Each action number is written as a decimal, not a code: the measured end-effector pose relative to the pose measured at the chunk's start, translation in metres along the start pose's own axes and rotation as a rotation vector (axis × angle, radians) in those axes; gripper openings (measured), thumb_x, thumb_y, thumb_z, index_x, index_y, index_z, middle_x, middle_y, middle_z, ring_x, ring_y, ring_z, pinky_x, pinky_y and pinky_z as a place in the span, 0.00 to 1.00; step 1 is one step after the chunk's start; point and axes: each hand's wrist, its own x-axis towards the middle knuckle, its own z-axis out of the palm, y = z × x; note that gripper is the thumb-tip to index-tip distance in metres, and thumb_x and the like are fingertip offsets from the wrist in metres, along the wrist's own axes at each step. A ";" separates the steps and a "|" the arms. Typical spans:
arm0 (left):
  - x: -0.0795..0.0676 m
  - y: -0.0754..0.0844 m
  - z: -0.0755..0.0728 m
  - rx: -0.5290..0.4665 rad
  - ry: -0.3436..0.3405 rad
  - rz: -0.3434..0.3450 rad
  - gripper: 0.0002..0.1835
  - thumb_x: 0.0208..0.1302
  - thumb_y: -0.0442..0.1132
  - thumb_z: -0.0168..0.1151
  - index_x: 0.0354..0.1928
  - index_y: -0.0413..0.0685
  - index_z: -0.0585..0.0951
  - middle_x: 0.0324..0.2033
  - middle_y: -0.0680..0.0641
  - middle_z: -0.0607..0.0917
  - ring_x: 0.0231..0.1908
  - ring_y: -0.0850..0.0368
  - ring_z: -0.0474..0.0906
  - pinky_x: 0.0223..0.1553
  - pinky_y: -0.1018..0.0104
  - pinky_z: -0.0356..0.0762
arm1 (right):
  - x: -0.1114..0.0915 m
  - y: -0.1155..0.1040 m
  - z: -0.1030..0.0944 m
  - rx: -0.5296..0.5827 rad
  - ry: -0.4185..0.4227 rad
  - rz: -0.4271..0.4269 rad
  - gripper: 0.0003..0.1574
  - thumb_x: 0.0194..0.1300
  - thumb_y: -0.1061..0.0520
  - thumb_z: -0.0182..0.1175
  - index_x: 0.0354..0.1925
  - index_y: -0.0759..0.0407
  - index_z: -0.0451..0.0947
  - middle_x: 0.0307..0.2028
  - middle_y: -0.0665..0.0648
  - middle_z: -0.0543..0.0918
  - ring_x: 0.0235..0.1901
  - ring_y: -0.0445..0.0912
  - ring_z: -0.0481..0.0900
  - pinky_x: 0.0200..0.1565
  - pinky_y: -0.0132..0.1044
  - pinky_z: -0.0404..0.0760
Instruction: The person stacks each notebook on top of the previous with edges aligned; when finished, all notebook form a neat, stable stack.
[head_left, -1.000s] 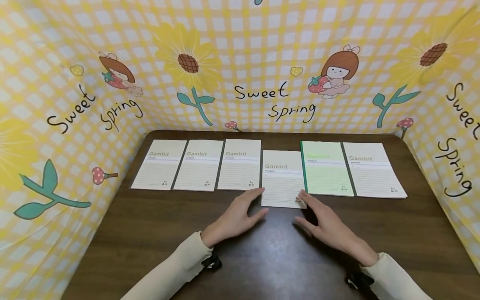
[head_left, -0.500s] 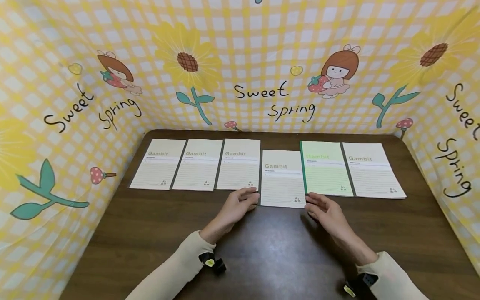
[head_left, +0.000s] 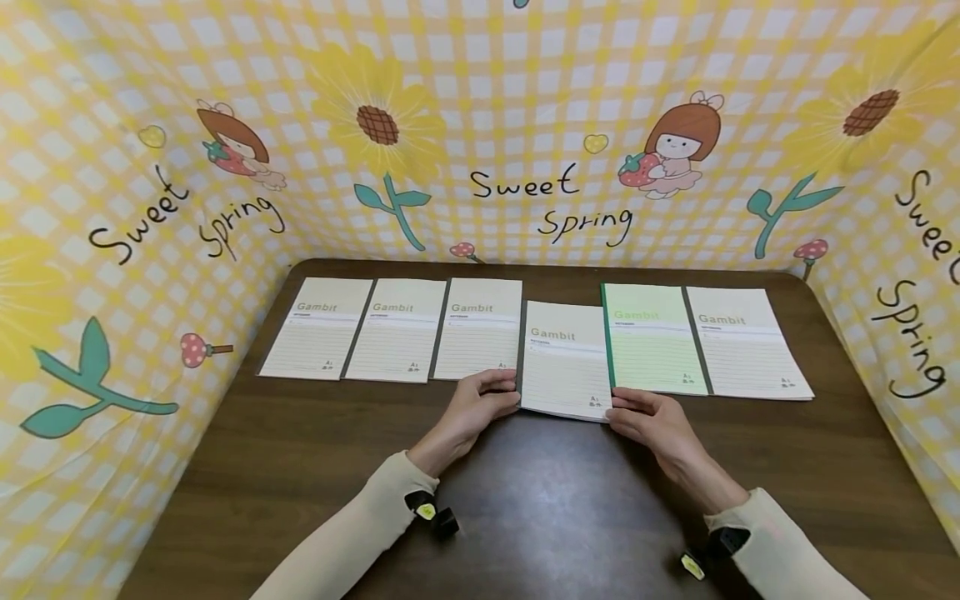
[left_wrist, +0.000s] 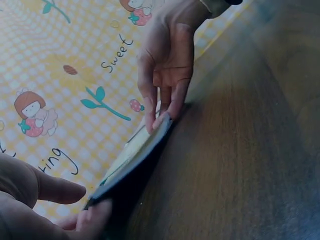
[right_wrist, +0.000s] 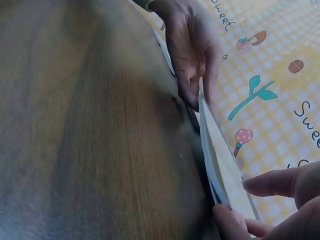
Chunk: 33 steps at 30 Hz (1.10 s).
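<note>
A cream notebook (head_left: 566, 371) marked "Gambit" lies in the middle of a row, nearer to the person than its neighbours. Its near edge is raised a little off the table, with dark shadow below in both wrist views. My left hand (head_left: 474, 406) holds its left near corner, and my right hand (head_left: 662, 425) holds the right one. In the left wrist view, the fingers of the left hand (left_wrist: 37, 200) reach under the edge while the thumb stays above. The right wrist view shows the right hand (right_wrist: 280, 205) with fingertips beneath the notebook's edge.
Three cream notebooks (head_left: 318, 329) lie side by side on the left. A green notebook (head_left: 656, 342) and another cream one (head_left: 746, 342) lie to the right. The dark wooden table (head_left: 525, 517) is surrounded by a yellow checked cloth (head_left: 525, 100) at the back and sides.
Both hands drew back from over the notebook to its near corners, with fingers coming together there. The notebook's near edge has since risen slightly. The other notebooks stay in place.
</note>
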 end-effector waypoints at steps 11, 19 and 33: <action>0.006 -0.003 0.000 -0.087 0.019 -0.006 0.27 0.67 0.19 0.60 0.68 0.30 0.74 0.60 0.26 0.77 0.44 0.57 0.84 0.53 0.59 0.88 | 0.005 0.005 0.006 -0.245 0.095 -0.107 0.30 0.67 0.64 0.70 0.65 0.73 0.77 0.56 0.71 0.86 0.38 0.29 0.85 0.42 0.23 0.84; 0.006 -0.001 -0.004 -0.110 0.022 -0.012 0.27 0.67 0.18 0.59 0.69 0.30 0.74 0.58 0.28 0.78 0.43 0.58 0.85 0.54 0.57 0.88 | 0.010 -0.001 0.005 -0.056 0.032 -0.072 0.31 0.69 0.68 0.66 0.66 0.79 0.71 0.43 0.55 0.88 0.38 0.35 0.88 0.46 0.33 0.89; 0.001 0.004 -0.032 -0.037 0.107 0.083 0.26 0.65 0.18 0.60 0.66 0.29 0.76 0.53 0.31 0.83 0.41 0.59 0.85 0.46 0.66 0.89 | 0.036 -0.008 0.027 -0.048 -0.063 -0.126 0.34 0.67 0.69 0.67 0.68 0.78 0.70 0.54 0.70 0.84 0.42 0.38 0.88 0.48 0.33 0.89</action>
